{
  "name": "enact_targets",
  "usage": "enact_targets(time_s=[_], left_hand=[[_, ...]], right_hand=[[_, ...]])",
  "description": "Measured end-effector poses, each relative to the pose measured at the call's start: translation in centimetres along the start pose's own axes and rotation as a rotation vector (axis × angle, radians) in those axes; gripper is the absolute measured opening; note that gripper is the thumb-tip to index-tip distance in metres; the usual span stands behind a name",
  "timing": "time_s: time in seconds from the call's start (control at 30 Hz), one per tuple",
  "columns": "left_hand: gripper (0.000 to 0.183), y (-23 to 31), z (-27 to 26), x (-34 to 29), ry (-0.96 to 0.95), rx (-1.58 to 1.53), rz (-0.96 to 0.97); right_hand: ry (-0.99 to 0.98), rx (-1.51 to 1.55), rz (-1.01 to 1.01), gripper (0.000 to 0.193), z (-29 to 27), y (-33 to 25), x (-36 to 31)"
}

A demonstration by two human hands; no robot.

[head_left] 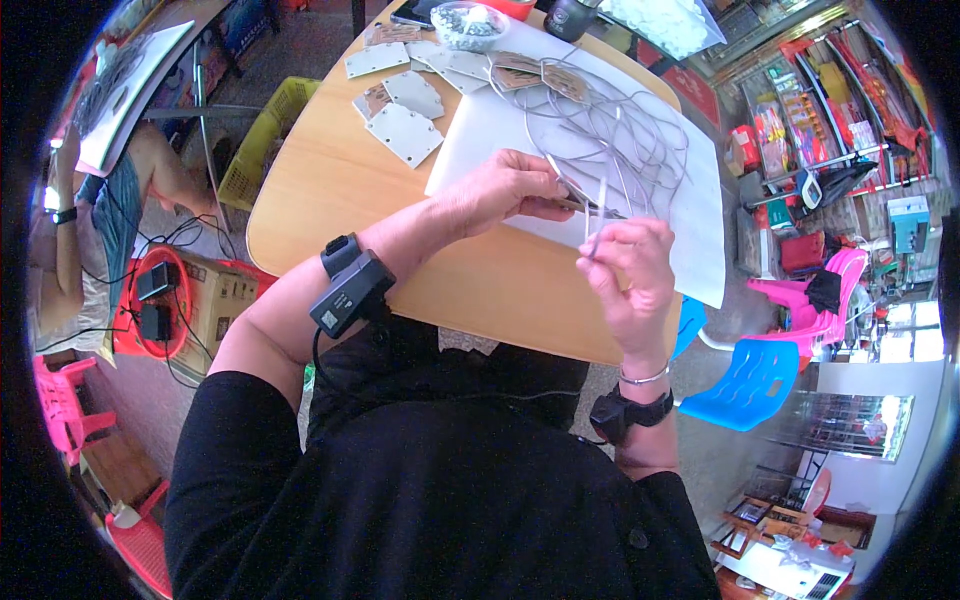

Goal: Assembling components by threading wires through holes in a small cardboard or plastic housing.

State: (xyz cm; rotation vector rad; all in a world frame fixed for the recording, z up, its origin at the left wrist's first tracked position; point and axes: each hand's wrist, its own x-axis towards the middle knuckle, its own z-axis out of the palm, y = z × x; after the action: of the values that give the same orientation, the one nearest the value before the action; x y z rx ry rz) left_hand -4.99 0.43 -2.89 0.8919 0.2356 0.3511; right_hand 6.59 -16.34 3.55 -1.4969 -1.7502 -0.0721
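Over the front of the table, my left hand point(515, 190) is closed on a thin flat plate point(562, 202), seen nearly edge-on and partly hidden by the fingers. To its right, my right hand point(635, 270) pinches a thin grey cord point(601, 200) that rises in a loop beside the plate. Just beyond both hands lies a loose tangle of the same grey cord point(650, 135) on a white sheet point(705, 230). Several pale plates with small holes point(405, 135) are scattered at the far left of the sheet. Brown-faced plates point(565, 84) lie by the cord.
A clear bowl of small pieces point(468, 25), a dark cup point(572, 18) and a bag of white pieces point(660, 25) stand at the table's far side. Left are a yellow crate point(268, 140) and another person's leg point(175, 170). A blue chair point(745, 385) stands right.
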Motion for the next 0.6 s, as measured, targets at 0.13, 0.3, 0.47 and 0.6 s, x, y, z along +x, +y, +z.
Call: enact_targets(time_s=[0.13,0.3,0.47,0.6], left_hand=[[0.015,0.3,0.5,-0.1,0.059,0.012,-0.022],[0.015,-0.3,-0.2,0.3,-0.030,0.017,-0.012],[0.017,0.1,0.7,-0.3,-0.067,0.145,-0.062],[0.019,0.1,0.7,-0.4,-0.046,0.268,-0.093]], right_hand=[[-0.164,-0.239,-0.211,0.013,0.4,-0.7,-0.6],[-0.076,-0.200,-0.113,0.014,-0.1,-0.6,-0.3],[-0.082,-0.095,0.169,0.012,0.4,0.9,3.4],[-0.236,0.342,0.650,0.015,1.7,1.8,4.5]])
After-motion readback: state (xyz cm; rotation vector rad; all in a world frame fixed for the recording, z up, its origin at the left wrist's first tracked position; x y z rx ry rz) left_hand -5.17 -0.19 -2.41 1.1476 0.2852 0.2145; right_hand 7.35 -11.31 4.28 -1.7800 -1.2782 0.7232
